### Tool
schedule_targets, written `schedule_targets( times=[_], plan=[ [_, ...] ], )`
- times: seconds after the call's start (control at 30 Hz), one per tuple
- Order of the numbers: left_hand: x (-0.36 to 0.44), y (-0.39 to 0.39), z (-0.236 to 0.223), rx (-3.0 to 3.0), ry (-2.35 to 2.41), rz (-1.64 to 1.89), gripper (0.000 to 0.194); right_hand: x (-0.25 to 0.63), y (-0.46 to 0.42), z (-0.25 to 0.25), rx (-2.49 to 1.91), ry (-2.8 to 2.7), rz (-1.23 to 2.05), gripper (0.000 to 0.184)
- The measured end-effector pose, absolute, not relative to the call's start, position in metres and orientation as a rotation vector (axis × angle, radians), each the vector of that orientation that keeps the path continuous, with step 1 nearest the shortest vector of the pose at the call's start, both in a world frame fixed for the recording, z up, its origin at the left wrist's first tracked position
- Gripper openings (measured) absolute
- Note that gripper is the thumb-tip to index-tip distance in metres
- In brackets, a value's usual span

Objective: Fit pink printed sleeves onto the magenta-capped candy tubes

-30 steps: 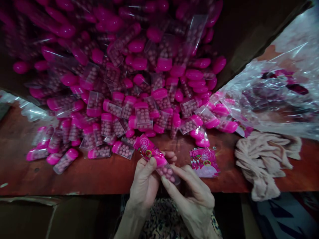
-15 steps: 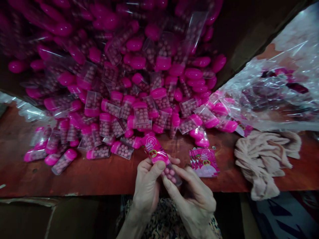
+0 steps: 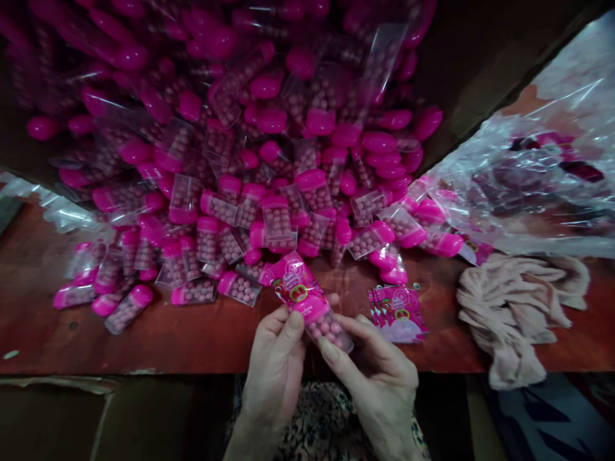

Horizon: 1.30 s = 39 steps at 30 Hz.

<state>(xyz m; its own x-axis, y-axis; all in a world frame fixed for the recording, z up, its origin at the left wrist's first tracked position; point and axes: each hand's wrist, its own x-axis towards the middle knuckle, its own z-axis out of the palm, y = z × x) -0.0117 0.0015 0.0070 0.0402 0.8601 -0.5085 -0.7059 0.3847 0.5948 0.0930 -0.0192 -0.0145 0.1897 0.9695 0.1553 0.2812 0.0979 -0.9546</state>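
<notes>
Both hands meet over the table's front edge around one clear candy container (image 3: 329, 331) filled with pink balls. A printed pink label sleeve (image 3: 294, 282) extends from the container's cap end toward the pile. My left hand (image 3: 276, 358) is closed, its thumb pressing the sleeve's lower side near the cap. My right hand (image 3: 375, 368) pinches the container's clear end between thumb and fingers. Just right of the hands lies a small fanned stack of the same printed sleeves (image 3: 398, 314). Beyond them, many pink-capped candy containers (image 3: 276, 218) are heaped together.
The heap spills from a dark cardboard box (image 3: 473, 83) onto the reddish wooden table (image 3: 202, 339). A crumpled beige cloth (image 3: 514, 314) lies at the right. Behind it sits a clear plastic bag (image 3: 533, 186) with pink printed pieces inside.
The left thumb has shifted left, away from the container's middle, and more of the sleeve and cap shows. The camera view has moved slightly; the heap stays as it was.
</notes>
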Motion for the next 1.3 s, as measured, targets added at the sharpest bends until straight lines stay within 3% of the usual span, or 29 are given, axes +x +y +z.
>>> schedule_targets(
  times=[0.3, 0.47, 0.6, 0.83, 0.93, 1.13, 1.3],
  plan=[
    [-0.008, 0.006, 0.004, 0.195, 0.969, 1.18, 0.021, 0.088, -0.02, -0.013, -1.429, -1.256, 0.675, 0.026],
    [-0.017, 0.005, -0.001, 0.226, 0.982, 1.238, 0.036, 0.088, -0.014, -0.016, -1.323, -1.053, 1.078, 0.016],
    [-0.018, 0.005, 0.002, 0.298, 1.07, 1.252, 0.026, 0.086, -0.014, -0.018, -1.199, -0.887, 1.317, 0.015],
    [-0.005, 0.0, 0.001, 0.304, 1.042, 1.135, 0.017, 0.093, -0.019, -0.019, -1.431, -1.214, 0.747, 0.022],
    [-0.004, -0.001, -0.001, 0.25, 1.013, 1.141, 0.017, 0.094, -0.019, -0.025, -1.412, -1.258, 0.727, 0.024],
    [-0.01, 0.0, 0.002, 0.231, 1.028, 1.141, 0.018, 0.096, -0.02, -0.028, -1.315, -1.256, 0.96, 0.066],
    [-0.013, -0.001, 0.008, 0.297, 0.991, 1.043, 0.019, 0.108, -0.02, -0.024, -1.279, -1.5, 0.763, 0.074]
  ],
)
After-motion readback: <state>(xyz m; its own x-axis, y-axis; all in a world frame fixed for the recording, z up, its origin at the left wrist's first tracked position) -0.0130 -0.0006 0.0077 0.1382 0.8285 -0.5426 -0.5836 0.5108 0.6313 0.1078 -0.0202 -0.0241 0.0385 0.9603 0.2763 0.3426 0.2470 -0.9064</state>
